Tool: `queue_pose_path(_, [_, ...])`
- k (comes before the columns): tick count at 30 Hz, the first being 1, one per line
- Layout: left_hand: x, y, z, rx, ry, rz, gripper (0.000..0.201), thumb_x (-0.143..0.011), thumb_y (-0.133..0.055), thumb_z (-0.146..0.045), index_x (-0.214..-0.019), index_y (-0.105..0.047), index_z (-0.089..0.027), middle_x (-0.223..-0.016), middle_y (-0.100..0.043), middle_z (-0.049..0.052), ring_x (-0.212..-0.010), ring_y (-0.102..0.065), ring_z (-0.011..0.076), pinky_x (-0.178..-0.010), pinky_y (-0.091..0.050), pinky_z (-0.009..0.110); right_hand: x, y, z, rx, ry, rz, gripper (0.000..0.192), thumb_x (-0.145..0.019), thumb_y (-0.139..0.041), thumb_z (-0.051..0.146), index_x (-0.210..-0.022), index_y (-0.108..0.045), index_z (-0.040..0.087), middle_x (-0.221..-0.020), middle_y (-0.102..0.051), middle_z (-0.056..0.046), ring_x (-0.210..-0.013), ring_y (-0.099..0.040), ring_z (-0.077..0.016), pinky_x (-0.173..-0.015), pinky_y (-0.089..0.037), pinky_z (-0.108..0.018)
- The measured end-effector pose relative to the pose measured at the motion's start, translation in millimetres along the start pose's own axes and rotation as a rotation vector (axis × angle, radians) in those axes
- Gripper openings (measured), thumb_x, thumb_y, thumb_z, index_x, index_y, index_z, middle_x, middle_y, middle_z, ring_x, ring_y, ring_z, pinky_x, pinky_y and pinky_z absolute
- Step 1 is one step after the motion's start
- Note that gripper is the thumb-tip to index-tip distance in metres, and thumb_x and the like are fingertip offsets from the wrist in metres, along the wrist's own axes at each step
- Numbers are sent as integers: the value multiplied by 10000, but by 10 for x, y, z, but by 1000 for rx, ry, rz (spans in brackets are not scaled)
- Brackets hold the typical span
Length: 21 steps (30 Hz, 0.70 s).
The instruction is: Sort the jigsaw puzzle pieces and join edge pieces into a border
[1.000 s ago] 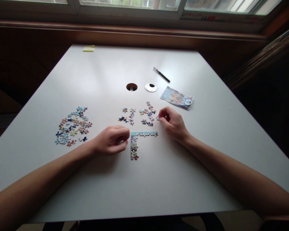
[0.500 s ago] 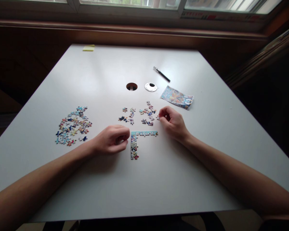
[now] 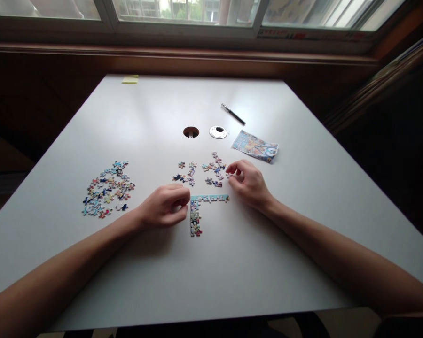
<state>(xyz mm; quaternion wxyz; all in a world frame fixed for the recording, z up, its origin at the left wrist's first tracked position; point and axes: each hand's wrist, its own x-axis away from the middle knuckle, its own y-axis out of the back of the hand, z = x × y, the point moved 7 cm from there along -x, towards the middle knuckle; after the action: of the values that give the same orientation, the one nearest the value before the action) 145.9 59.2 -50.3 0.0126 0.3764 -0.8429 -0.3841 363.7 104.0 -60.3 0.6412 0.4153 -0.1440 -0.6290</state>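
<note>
My left hand (image 3: 169, 205) rests on the table in a loose curl, its fingertips against the left edge of a joined L-shaped strip of jigsaw puzzle (image 3: 195, 219). Nothing shows inside its fingers. Across from it, my right hand (image 3: 248, 182) has thumb and forefinger slightly apart around a small puzzle piece (image 3: 227, 175) that appears to lie on the table. Just left of those fingertips lies a loose group of pieces (image 3: 216, 168), and a second small group (image 3: 191, 172) is above the strip's corner.
A bigger spread of loose pieces (image 3: 109, 190) lies on the left of the white table (image 3: 211, 277). Farther back are a picture sheet (image 3: 255, 146), a pen (image 3: 233, 114), a round cover (image 3: 218, 132), a cable hole (image 3: 191, 132) and a yellow sticky note (image 3: 130, 80).
My right hand has shifted slightly left toward the loose pieces, its thumb and forefinger parting a little. My left hand stays beside the strip. The camera view has tilted up slightly.
</note>
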Motion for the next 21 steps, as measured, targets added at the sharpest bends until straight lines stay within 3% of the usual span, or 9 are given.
queue_pose_path(4, [9,125,51,-137,94,-194,145,-805,-523,-114,-720,-440,-196,-685,-435,-18,-661,-422,135,-629,-367,267,13,3,-69,98,-44,-25,210,-713,-532,99,-857,-635,211,-907,-644,-63,-900,-569,-250,-836,-432,-390])
queue_pose_path(9, [99,344,165,-394,307,-461,67,-849,-543,-163,-791,-536,-194,-762,-544,9,-792,-509,186,-763,-431,327,20,-30,-96,96,-29,-15,247,-702,-537,75,-895,-614,209,-890,-653,-54,-871,-563,-249,-812,-421,-387])
queue_pose_path(15, [112,347,235,-496,379,-447,151,-881,-539,-195,-958,-669,-208,-1016,-635,55,-1026,-536,250,-953,-442,412,20,-27,-83,59,-35,0,239,-725,-537,70,-907,-617,203,-892,-660,-53,-879,-570,-249,-806,-427,-388])
queue_pose_path(21, [104,311,246,-512,403,-412,203,-893,-553,-231,-1020,-712,-222,-1091,-620,60,-1094,-513,264,-998,-434,435,6,-31,-43,53,0,-14,210,-845,-541,158,-981,-687,219,-1023,-643,-90,-992,-555,-278,-927,-427,-455])
